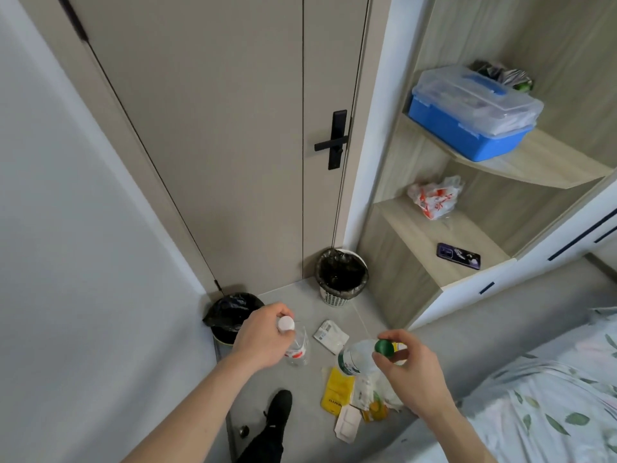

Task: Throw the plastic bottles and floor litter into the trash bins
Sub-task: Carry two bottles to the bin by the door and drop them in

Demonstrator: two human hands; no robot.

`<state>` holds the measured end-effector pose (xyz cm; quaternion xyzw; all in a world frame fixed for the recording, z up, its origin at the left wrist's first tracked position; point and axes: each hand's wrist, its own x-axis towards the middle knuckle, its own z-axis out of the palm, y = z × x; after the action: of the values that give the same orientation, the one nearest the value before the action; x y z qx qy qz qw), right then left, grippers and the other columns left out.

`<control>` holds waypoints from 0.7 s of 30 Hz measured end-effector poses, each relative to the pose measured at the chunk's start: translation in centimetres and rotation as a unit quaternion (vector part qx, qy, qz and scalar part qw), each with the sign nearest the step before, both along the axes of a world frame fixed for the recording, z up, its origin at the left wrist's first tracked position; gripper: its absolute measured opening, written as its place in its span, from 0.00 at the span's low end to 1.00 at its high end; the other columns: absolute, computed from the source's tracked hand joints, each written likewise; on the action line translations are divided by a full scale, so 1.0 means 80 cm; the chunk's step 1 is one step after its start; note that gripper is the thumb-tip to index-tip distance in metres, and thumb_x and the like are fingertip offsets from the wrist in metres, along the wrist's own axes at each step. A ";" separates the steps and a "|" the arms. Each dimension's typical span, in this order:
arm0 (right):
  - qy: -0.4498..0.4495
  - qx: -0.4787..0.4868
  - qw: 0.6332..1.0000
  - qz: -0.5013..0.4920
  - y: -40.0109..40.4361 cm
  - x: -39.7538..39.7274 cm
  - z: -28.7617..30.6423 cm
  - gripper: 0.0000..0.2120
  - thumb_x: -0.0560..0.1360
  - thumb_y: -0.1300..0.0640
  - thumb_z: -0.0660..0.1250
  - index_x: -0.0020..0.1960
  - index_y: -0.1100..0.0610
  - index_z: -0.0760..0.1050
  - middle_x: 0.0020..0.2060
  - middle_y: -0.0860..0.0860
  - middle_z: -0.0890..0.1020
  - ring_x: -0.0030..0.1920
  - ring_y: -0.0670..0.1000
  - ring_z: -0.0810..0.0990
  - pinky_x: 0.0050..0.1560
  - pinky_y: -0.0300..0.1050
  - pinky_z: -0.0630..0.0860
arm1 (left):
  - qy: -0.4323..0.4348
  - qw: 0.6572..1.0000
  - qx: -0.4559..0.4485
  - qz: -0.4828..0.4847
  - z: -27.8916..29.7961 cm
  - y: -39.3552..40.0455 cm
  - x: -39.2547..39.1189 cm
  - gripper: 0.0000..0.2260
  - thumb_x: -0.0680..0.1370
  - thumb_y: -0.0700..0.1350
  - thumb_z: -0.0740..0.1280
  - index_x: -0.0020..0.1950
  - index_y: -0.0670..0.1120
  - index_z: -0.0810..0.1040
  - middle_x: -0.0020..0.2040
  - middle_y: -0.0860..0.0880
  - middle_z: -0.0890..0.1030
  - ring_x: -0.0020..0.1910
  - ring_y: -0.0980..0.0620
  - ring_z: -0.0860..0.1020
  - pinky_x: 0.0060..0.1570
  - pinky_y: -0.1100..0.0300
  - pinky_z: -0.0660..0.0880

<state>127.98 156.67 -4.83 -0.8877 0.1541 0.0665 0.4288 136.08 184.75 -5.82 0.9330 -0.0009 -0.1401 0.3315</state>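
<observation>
Your left hand grips clear glossy plastic bottle, white matt cap. Your right hand pinches second clear plastic bottle, shiny green cap. 2 bins: dark one and white perforated plastic one, both lined with crinkled glossy black film. Floor smooth matt grey tile. Litter: yellow glossy pouch, white paper wrapper. Shelves pale matt wood grain. Box blue plastic, translucent lid. Door handle matt black metal.
</observation>
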 end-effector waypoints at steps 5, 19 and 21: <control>0.039 -0.001 0.998 -0.039 0.022 0.112 -0.020 0.11 0.75 0.53 0.76 0.55 0.44 0.78 0.46 0.39 0.83 0.40 0.40 0.83 0.34 0.30 0.75 | -0.012 0.998 0.016 -0.056 -0.011 0.002 0.124 0.08 0.72 0.48 0.68 0.50 0.56 0.77 0.49 0.58 0.81 0.45 0.54 0.78 0.47 0.56 0.76; 0.070 -0.036 0.989 -0.126 -0.018 0.227 -0.042 0.11 0.75 0.50 0.73 0.57 0.43 0.79 0.50 0.41 0.84 0.43 0.40 0.84 0.39 0.33 0.74 | 0.032 0.988 0.017 -0.151 -0.031 -0.050 0.303 0.11 0.77 0.45 0.66 0.56 0.59 0.78 0.59 0.56 0.71 0.54 0.52 0.77 0.54 0.59 0.72; 0.078 -0.045 0.988 -0.129 -0.027 0.240 -0.050 0.11 0.75 0.49 0.73 0.56 0.42 0.79 0.51 0.42 0.83 0.46 0.43 0.84 0.42 0.36 0.76 | 0.034 0.988 0.008 -0.153 -0.033 -0.066 0.323 0.12 0.77 0.45 0.65 0.56 0.59 0.78 0.59 0.57 0.71 0.56 0.51 0.77 0.55 0.60 0.72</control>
<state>147.16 154.48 -8.82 -0.8710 0.3031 0.0722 0.3800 161.93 179.45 -8.50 0.9192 -0.1317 -0.2206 0.2985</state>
